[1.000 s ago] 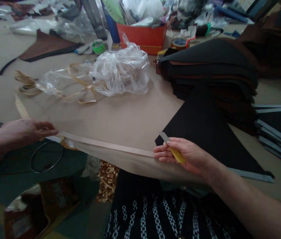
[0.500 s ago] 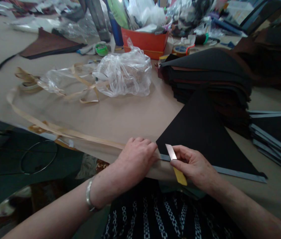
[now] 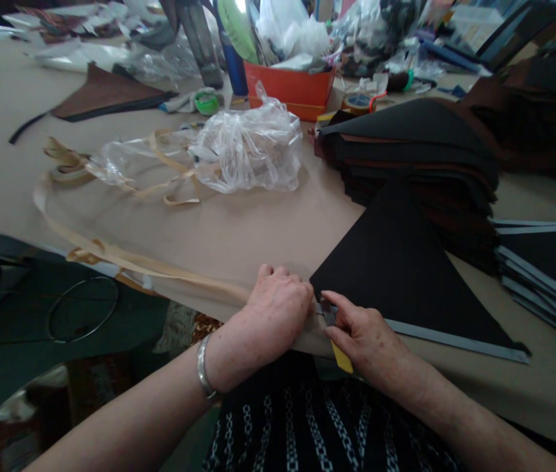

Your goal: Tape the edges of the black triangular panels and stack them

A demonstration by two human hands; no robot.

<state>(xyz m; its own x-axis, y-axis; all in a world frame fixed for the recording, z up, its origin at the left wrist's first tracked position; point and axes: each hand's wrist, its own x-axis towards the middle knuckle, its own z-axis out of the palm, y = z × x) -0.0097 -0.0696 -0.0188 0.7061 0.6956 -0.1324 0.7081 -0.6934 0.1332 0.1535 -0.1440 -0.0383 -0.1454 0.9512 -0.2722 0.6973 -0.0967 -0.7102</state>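
Observation:
A black triangular sheet (image 3: 400,269) lies near the table's front edge, with a grey strip (image 3: 455,337) along its near side. My right hand (image 3: 361,331) is closed on a yellow-handled knife (image 3: 341,357), its blade down at the sheet's left corner. My left hand (image 3: 278,311) is curled, fingers pressed together at that same corner, where a long tan strip (image 3: 125,261) ends. What the left fingers pinch is hidden.
A crumpled clear plastic bag (image 3: 248,147) and loose tan strips (image 3: 170,187) lie mid-table. Stacks of dark sheets (image 3: 416,144) rise at the right. An orange box (image 3: 290,88), tape rolls and clutter fill the back. A wire ring (image 3: 84,308) lies on the floor at the left.
My left hand came from the far left over to the sheet's corner, and the tan strip now lies slack on the table. My right hand has tipped the knife blade down onto the corner.

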